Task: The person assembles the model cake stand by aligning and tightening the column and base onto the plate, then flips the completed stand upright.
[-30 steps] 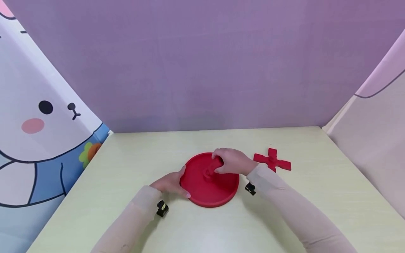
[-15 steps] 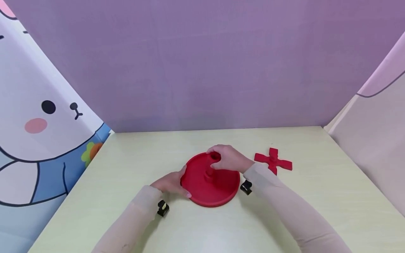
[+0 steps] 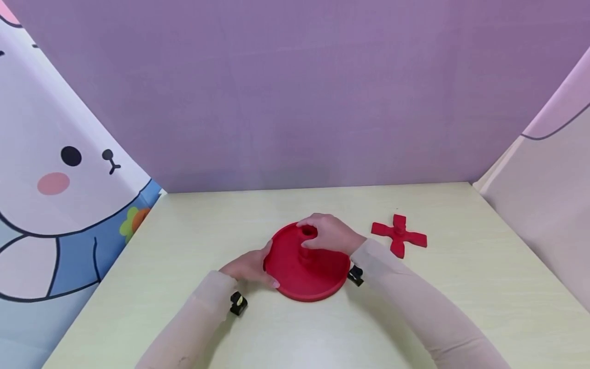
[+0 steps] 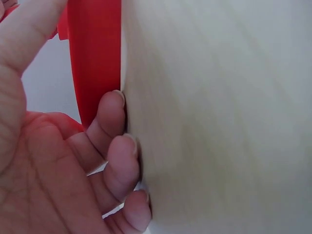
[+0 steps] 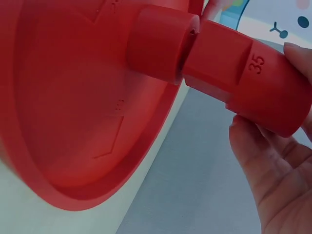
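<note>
A red round base [image 3: 306, 287] with a raised rim lies on the table, a short hollow socket [image 5: 158, 41] standing at its middle. My left hand [image 3: 249, 266] holds the base's left edge, thumb and fingers spread round the rim; in the left wrist view the curled fingertips [image 4: 123, 163] meet the tabletop. My right hand [image 3: 332, 233] grips a red cylinder [image 5: 248, 73] marked 35 by its upper end. The cylinder's flat-sided lower end meets the socket's mouth, slightly tilted to it in the right wrist view. How far it sits inside cannot be told.
A red four-armed cross piece [image 3: 399, 236] lies on the table right of the base. The pale table [image 3: 295, 338] ends at a purple backdrop [image 3: 295, 102], with a cartoon-printed cloth [image 3: 83, 215] at the left.
My right hand has shifted slightly left, bringing the cylinder from a rightward lean to nearly upright over the socket. My left hand has stayed on the base's edge.
</note>
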`<act>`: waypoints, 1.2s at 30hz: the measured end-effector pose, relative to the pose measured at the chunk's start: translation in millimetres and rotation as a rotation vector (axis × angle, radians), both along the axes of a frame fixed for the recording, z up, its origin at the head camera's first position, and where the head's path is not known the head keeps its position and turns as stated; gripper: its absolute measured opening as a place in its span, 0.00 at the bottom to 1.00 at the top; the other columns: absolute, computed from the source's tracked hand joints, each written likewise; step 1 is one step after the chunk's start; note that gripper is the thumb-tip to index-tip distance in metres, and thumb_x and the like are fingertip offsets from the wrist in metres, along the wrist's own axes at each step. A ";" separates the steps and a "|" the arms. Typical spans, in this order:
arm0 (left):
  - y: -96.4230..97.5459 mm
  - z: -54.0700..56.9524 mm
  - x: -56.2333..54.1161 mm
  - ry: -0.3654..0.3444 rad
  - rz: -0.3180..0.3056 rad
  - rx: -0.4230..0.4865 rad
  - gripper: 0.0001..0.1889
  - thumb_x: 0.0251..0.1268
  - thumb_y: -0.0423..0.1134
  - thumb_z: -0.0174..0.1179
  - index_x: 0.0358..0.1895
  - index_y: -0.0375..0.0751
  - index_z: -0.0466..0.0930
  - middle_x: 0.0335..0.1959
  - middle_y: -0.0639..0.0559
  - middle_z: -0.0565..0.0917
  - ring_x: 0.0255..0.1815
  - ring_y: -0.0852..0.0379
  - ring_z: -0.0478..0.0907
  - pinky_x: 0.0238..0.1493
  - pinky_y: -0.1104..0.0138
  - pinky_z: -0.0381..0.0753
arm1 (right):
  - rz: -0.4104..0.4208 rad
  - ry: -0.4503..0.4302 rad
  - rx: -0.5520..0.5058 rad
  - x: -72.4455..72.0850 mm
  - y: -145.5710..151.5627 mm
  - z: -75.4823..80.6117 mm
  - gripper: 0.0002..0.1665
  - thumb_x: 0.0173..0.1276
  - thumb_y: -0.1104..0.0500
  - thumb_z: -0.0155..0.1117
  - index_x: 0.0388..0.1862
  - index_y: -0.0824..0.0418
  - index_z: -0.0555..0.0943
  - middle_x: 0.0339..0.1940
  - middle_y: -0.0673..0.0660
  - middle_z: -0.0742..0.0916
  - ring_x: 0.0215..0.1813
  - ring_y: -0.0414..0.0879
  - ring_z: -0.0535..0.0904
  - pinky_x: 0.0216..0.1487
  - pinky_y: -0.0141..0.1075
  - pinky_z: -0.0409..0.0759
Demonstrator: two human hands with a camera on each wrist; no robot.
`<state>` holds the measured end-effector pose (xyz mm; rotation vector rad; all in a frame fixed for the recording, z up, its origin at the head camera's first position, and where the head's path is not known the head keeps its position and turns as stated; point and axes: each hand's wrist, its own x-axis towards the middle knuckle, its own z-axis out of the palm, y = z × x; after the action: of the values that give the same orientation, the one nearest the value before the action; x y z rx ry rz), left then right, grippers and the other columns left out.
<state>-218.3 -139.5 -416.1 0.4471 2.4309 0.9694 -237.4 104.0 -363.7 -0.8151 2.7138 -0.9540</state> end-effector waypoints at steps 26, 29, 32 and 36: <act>2.1 2.9 2.9 -0.020 0.024 -0.042 0.60 0.45 0.43 0.76 0.76 0.35 0.40 0.63 0.46 0.70 0.62 0.47 0.66 0.51 0.54 0.77 | -0.056 -0.149 -0.371 0.0 9.9 -28.8 0.30 0.59 0.58 0.72 0.58 0.62 0.72 0.48 0.56 0.80 0.48 0.50 0.78 0.42 0.38 0.83; 2.3 1.9 1.9 -0.032 0.023 -0.011 0.60 0.44 0.43 0.76 0.77 0.37 0.40 0.62 0.47 0.70 0.62 0.47 0.66 0.50 0.55 0.78 | -0.072 -0.177 -0.402 1.1 9.3 -32.3 0.34 0.60 0.58 0.71 0.63 0.62 0.68 0.52 0.57 0.79 0.52 0.52 0.76 0.44 0.40 0.82; 2.4 1.8 1.0 -0.041 0.022 0.001 0.61 0.44 0.43 0.76 0.77 0.37 0.40 0.63 0.47 0.69 0.62 0.48 0.65 0.50 0.56 0.78 | -0.054 -0.217 -0.458 0.1 10.9 -37.3 0.36 0.64 0.60 0.67 0.69 0.63 0.64 0.57 0.60 0.77 0.57 0.54 0.73 0.48 0.43 0.81; 1.5 3.0 1.2 -0.043 0.015 -0.001 0.61 0.45 0.43 0.75 0.76 0.36 0.38 0.64 0.45 0.68 0.63 0.46 0.64 0.51 0.55 0.78 | -0.026 -0.311 -0.563 -4.2 15.7 -44.1 0.34 0.68 0.62 0.62 0.71 0.64 0.64 0.60 0.62 0.76 0.59 0.55 0.73 0.53 0.46 0.79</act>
<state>-217.2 -138.0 -413.1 0.4045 2.3993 0.9739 -241.5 119.8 -407.8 -0.6347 2.2139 -1.7265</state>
